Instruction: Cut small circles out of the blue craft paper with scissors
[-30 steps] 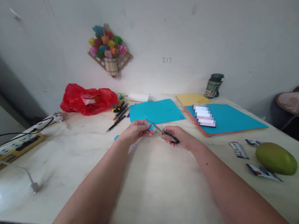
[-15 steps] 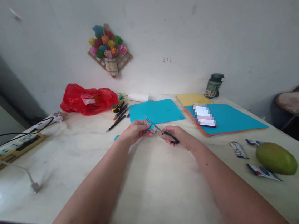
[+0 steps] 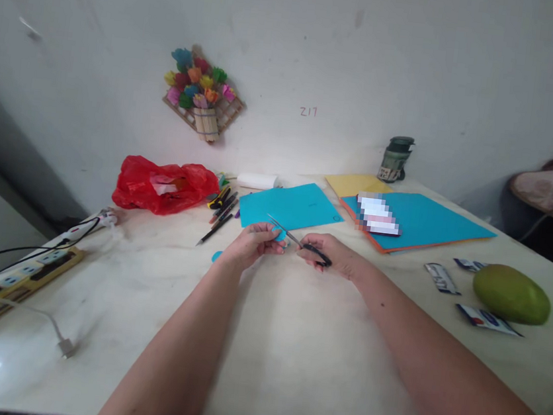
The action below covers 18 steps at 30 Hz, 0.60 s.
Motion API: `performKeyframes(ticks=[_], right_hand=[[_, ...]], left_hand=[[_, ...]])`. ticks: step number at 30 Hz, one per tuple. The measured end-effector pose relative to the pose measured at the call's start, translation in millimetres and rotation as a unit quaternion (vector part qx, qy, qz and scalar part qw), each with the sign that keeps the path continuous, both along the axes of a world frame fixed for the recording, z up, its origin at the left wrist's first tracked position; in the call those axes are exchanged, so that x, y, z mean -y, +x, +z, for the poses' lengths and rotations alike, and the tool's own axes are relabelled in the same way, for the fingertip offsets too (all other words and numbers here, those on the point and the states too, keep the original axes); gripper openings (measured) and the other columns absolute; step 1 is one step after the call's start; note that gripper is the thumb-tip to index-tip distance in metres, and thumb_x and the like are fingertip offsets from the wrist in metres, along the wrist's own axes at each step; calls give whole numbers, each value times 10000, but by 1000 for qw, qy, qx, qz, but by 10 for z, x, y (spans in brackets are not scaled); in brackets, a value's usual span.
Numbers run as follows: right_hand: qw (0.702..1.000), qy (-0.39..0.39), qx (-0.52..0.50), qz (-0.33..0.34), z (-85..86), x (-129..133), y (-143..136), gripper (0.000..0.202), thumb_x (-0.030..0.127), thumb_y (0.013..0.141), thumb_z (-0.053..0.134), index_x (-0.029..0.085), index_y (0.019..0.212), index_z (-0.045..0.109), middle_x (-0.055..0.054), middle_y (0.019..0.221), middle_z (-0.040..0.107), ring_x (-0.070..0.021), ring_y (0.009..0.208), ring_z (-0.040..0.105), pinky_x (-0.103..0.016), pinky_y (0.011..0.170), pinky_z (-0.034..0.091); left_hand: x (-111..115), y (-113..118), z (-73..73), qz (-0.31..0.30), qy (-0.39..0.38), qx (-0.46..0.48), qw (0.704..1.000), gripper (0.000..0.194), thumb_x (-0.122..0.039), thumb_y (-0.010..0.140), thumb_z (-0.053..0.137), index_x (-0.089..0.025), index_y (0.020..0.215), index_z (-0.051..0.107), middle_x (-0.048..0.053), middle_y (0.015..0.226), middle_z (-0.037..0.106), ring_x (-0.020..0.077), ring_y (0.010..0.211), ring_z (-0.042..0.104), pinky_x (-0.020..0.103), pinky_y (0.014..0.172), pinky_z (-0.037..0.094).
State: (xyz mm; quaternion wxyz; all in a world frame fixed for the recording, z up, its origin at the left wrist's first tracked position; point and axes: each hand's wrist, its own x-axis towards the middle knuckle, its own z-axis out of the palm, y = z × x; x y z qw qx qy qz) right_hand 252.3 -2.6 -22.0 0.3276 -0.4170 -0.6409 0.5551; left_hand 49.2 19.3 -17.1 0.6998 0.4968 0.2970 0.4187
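Observation:
Between the fingers of my left hand (image 3: 255, 244) is a small piece of blue paper (image 3: 279, 234). My right hand (image 3: 324, 249) is closed round the black handles of the scissors (image 3: 315, 254), whose blades point left and lie at the blue piece. Another small blue paper piece (image 3: 216, 256) lies on the table beside my left wrist, partly hidden by it. Just beyond my hands rests a blue sheet (image 3: 291, 204) with a small mark near its right corner.
Behind on the left are a red plastic bag (image 3: 163, 187) and several pens (image 3: 220, 218). A power strip (image 3: 34, 273) lies at the left edge. Coloured sheets (image 3: 434, 222) with a phone (image 3: 379, 216), a green fruit (image 3: 511, 293), packets (image 3: 441, 278) and a bottle (image 3: 395, 160) stand rightward.

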Motion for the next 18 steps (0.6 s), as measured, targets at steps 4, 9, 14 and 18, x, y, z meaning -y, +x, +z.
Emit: performKeyframes(ticks=[4, 9, 14, 18], right_hand=[[1000, -5, -4, 0, 3, -4, 1, 218, 341, 661, 651, 157, 743, 566, 57, 495, 457, -49, 397, 379, -179, 367, 297], [1000, -14, -9, 2, 16, 10, -4, 239, 354, 655, 658, 155, 751, 567, 56, 497, 461, -54, 404, 386, -188, 377, 311], [1000, -7, -7, -5, 6, 7, -11, 242, 356, 652, 656, 153, 742, 560, 51, 512, 473, -52, 407, 389, -187, 374, 306], [1000, -6, -1, -8, 11, 9, -12, 225, 349, 666, 643, 154, 730, 551, 52, 514, 471, -47, 399, 384, -185, 371, 294]], left_hand=[[2, -2, 3, -1, 2, -3, 1000, 175, -213, 690, 679, -120, 704, 531, 65, 675, 677, 140, 543, 632, 249, 580, 495], [-2, -8, 4, 0, 5, -6, 1000, 180, -222, 695, 676, -125, 706, 525, 62, 673, 673, 140, 541, 630, 254, 582, 494], [11, -7, 23, 6, 4, -12, 1000, 180, -218, 693, 673, -130, 725, 519, 60, 660, 672, 149, 538, 632, 268, 589, 498], [21, 1, 32, 9, 1, -21, 1000, 207, -223, 678, 689, -130, 730, 511, 66, 653, 673, 151, 530, 631, 267, 583, 497]])
